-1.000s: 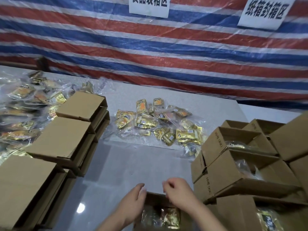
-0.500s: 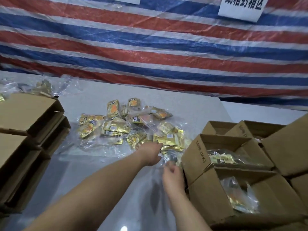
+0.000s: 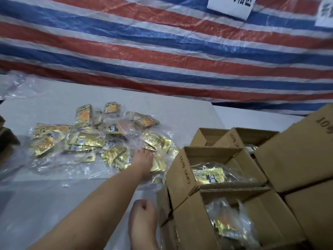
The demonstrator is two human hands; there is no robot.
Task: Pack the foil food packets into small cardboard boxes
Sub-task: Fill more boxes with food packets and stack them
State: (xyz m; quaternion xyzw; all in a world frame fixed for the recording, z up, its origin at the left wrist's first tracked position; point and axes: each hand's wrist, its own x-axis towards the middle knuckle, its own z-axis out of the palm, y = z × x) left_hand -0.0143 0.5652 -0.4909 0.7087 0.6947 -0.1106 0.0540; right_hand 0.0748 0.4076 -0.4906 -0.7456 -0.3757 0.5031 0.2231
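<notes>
Gold foil food packets [image 3: 84, 139], many sealed in clear plastic bags and printed with orange and dark panels, lie heaped on the grey surface [image 3: 54, 204]. The left hand [image 3: 144, 161] reaches onto the pile's right edge, fingers laid among the bagged packets; whether its grip has closed on one cannot be told. The right hand [image 3: 143, 215] hovers nearer, fingers curled, holding nothing. Open cardboard boxes [image 3: 182, 179] at right, printed "10号 (KK)", hold bagged packets. A white sign [image 3: 232, 4] hangs on the striped tarpaulin [image 3: 162, 51], its writing unreadable.
</notes>
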